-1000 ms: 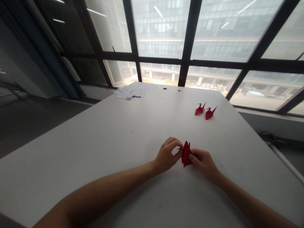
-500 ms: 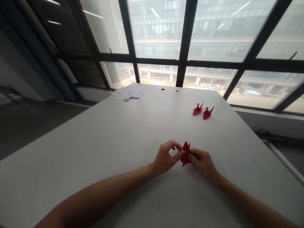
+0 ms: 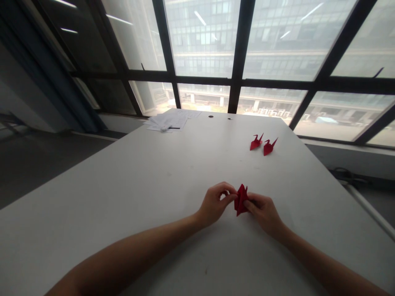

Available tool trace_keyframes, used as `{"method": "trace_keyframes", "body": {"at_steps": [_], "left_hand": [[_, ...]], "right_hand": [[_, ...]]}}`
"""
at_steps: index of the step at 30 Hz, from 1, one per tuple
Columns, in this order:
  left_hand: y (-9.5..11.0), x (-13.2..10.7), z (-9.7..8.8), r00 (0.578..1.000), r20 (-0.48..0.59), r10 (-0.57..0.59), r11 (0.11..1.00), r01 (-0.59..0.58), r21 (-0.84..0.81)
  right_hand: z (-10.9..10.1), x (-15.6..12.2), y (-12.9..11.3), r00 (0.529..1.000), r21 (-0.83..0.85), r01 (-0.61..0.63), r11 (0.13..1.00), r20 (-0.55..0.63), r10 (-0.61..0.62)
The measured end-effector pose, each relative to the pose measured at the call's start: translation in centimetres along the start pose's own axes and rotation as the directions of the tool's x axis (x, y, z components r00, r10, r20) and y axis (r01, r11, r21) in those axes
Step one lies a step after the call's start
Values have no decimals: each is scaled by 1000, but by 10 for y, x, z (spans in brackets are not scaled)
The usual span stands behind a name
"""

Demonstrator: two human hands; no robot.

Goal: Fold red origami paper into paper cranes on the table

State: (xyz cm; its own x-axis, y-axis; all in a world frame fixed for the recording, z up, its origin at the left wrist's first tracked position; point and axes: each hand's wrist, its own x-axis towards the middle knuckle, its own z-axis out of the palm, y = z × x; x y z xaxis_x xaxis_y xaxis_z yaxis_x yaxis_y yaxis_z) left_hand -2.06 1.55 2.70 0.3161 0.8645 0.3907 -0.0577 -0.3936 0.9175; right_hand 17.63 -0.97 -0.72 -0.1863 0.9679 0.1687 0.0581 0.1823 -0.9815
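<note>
Between my two hands is a red origami crane [image 3: 241, 201], its folded paper pointing up and down with a thin tip at the upper right. My left hand [image 3: 217, 202] pinches the crane's left edge between thumb and index finger. From the other side, my right hand [image 3: 263, 210] grips its body, thumb in front and the other fingers behind. Beyond my hands, two finished-looking red paper cranes, a left one [image 3: 256, 142] and a right one [image 3: 269, 147], stand side by side on the white table [image 3: 138, 185].
Loose white papers [image 3: 168, 120] lie at the table's far left corner, with a small dark strip on them. A dark round spot [image 3: 211, 116] is near the far edge. Large windows [image 3: 203, 41] rise behind the table, and a blue curtain [image 3: 49, 65] hangs at the left.
My left thumb and fingertips have shifted slightly on the crane's left side, showing more of its left face. My right hand keeps its hold. The view has moved very slightly.
</note>
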Motion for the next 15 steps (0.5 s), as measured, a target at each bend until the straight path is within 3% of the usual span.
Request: {"method": "trace_keyframes", "body": {"at_steps": [4,9,15], "left_hand": [[-4,0,1,993,-37,-111,992,109,-67],[-7,2,3,956,30,-293,917,290,-275],[-4,2,1,965,-13,-263,937,252,-241]], "right_hand": [[0,0,-1,1000,-3,1,1000,-2,-1],[1,-1,-4,1000,9,2,1000,5,-2],[2,0,-4,1000,35,-11,999,-14,11]]}}
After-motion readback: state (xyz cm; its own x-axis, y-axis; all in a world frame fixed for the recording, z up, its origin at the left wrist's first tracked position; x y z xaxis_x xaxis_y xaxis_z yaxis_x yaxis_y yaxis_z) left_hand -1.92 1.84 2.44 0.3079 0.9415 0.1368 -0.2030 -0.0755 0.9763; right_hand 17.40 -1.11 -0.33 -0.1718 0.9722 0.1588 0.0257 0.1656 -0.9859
